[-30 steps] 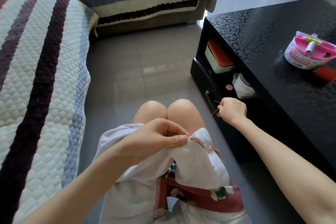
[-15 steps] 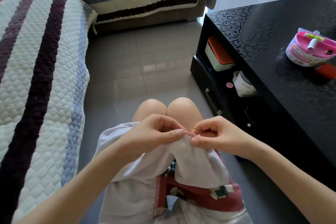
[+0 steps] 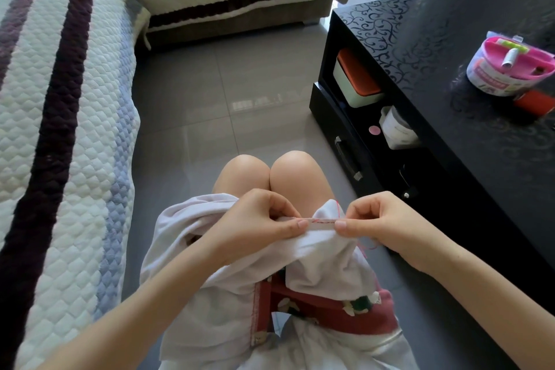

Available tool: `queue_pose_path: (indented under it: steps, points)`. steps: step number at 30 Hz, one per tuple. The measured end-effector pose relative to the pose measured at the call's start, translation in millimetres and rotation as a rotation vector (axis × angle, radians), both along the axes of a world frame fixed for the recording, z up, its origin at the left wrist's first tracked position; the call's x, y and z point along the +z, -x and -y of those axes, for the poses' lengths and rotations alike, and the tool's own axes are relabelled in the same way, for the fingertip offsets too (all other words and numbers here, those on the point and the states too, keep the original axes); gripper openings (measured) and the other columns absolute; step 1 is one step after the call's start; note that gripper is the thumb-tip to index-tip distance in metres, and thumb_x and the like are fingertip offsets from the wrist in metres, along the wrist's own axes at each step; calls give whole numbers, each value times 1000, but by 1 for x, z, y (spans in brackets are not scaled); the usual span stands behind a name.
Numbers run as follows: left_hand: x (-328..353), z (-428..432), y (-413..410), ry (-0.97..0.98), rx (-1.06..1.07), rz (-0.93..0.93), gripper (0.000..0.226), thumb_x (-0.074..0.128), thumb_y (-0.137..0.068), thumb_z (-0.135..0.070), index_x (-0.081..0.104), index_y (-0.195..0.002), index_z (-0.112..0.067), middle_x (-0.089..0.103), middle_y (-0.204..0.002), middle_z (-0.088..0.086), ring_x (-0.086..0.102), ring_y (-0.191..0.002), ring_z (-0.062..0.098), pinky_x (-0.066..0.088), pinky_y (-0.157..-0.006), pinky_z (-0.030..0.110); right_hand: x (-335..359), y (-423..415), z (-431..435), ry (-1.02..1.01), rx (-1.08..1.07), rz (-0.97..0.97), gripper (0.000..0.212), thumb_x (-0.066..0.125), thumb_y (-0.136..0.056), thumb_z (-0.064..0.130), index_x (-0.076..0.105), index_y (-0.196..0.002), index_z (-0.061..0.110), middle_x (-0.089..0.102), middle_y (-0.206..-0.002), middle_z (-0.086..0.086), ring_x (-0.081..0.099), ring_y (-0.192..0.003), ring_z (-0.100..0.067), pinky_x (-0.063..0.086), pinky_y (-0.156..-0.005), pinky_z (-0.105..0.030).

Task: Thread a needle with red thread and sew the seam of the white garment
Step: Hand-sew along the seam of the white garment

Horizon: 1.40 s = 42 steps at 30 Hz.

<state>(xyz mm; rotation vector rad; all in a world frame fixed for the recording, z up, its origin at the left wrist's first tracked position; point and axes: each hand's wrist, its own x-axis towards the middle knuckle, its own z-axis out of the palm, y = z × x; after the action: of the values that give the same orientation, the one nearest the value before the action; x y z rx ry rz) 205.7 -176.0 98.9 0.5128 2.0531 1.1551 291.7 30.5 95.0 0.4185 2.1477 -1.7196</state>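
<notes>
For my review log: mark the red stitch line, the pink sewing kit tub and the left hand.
red stitch line [image 3: 322, 221], head view, middle of the seam between the thumbs.
pink sewing kit tub [image 3: 498, 81], head view, its labelled side wall.
left hand [image 3: 258, 221], head view, back of hand.

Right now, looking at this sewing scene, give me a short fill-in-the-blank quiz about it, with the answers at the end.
1. Both hands, the left hand and the right hand, pinch the seam of the ____ garment.
2. The stitches along the seam between the thumbs are ____ in colour.
3. The pink sewing kit stands on the ____ table.

Answers: white; red; black
</notes>
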Motion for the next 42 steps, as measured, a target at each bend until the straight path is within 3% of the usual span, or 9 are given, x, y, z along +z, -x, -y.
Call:
queue_pose_path:
  steps: [3,6,8,10,14,23,29,34,42]
  points:
    - [-5,-2,0,6,18,63,16,70,-87,-25,73,-77,-12,69,-70,-3,60,-68,4,49,-69,25,-2,-3,-2,-110,-11,-31,17,72,-83,22,72,-82,5,61,-69,-14,51,-63,-18,39,-52,-17]
    - [-6,-1,2,-14,49,121,17,69,-88,-23,73,-80,-9,73,-77,3,63,-72,6,51,-74,29,7,-2,-8,-99,-66,-113,12,59,-93,19,68,-100,20,58,-62,2,52,-61,-4,41,-58,-19]
    - [-5,0,3,-29,63,152,16,69,-87,-22,73,-81,-8,74,-78,3,64,-73,7,51,-75,29,14,-3,-5,-109,-102,-221,12,54,-95,10,65,-95,14,57,-59,11,49,-56,2,40,-56,-14]
    - [-4,0,3,-33,66,177,16,69,-87,-22,74,-83,-8,74,-78,3,64,-73,6,50,-74,27,19,-7,5,-223,-74,-371,12,59,-92,6,65,-83,11,57,-57,8,48,-51,-2,39,-51,-15]
    - [-4,0,4,-67,76,228,15,72,-84,-24,75,-85,-8,75,-86,9,65,-78,10,51,-79,31,15,-16,26,-510,47,-538,12,63,-81,16,68,-70,19,53,-48,7,46,-43,-12,37,-46,-20]
    - [-4,0,0,-83,110,224,13,68,-88,-16,74,-86,-5,75,-85,10,64,-75,8,51,-76,27,6,-13,33,-609,45,-518,18,57,-78,22,65,-63,18,36,-42,13,37,-42,-12,30,-48,-19]
    - [-3,0,-1,-99,109,225,12,69,-87,-16,75,-87,-5,75,-84,8,65,-75,8,53,-75,26,6,-12,33,-630,59,-512,18,56,-78,22,66,-64,17,41,-43,8,41,-44,-16,33,-46,-23]
    - [-4,1,0,-101,108,231,13,69,-87,-16,75,-89,-5,75,-90,12,68,-84,14,55,-86,35,8,-13,34,-611,49,-526,17,57,-77,20,67,-64,16,34,-42,15,37,-42,-12,29,-45,-18]
    - [-3,1,0,-99,116,221,12,70,-87,-15,75,-88,-5,75,-87,10,67,-79,10,54,-81,31,8,-12,35,-604,42,-516,17,57,-77,19,66,-63,16,35,-42,15,38,-42,-11,29,-47,-16]
